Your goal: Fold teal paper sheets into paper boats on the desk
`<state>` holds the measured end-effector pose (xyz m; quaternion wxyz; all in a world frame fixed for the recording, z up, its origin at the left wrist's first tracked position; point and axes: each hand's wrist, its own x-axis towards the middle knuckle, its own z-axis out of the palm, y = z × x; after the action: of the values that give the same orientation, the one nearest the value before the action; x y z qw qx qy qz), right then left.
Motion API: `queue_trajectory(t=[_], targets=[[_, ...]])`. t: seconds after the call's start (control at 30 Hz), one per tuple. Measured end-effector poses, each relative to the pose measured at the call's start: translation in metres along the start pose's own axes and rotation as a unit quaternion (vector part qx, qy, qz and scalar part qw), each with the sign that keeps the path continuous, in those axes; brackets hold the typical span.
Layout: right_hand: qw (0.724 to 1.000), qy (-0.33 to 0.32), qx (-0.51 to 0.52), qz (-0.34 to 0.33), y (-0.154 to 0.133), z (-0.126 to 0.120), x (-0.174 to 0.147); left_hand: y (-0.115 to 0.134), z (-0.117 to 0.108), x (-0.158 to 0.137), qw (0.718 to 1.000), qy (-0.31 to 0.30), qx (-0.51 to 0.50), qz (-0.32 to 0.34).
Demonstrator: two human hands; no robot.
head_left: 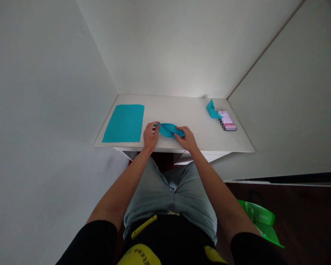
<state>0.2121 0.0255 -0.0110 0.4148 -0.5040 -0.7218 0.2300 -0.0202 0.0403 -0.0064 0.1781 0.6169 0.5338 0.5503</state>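
A folded piece of blue paper [168,130] is held low over the white table, near its front edge. My left hand [151,135] pinches its left end between thumb and fingers. At the right end, my right hand [187,138] grips the paper with the thumb on the near side. The folded paper is long and narrow, with a crease running along its middle. Left of my hands lies a flat blue sheet of paper [124,123]. My fingertips partly hide both ends of the folded piece.
Toward the table's back right stands a folded blue paper shape [211,109], beside a pixelated phone-like object [227,121]. The white table [165,103] meets walls at the left, back and right. A bright green item [262,219] is on the dark floor at right.
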Motion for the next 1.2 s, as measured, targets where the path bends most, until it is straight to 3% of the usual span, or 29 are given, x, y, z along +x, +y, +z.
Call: queue_trajectory(t=[0.27,0.53,0.87,1.03,1.2], targets=[[0.999,0.026,0.013,0.023,0.007,-0.001,0.005,0.008,-0.005,-0.003,0.998,-0.062,-0.010,0.015],[0.998,0.036,0.038,0.037,0.005,-0.004,0.010,0.028,-0.022,0.016,0.987,-0.134,-0.034,0.085],[0.988,0.069,0.100,0.095,0.014,-0.008,0.008,0.028,-0.021,0.037,0.953,-0.222,-0.198,-0.051],[0.985,0.066,0.119,0.110,0.016,-0.010,0.009,0.023,-0.020,0.037,0.953,-0.201,-0.208,-0.092],[0.985,0.072,0.118,0.099,0.012,-0.014,0.009,0.013,-0.011,0.029,0.971,-0.110,-0.168,-0.131]])
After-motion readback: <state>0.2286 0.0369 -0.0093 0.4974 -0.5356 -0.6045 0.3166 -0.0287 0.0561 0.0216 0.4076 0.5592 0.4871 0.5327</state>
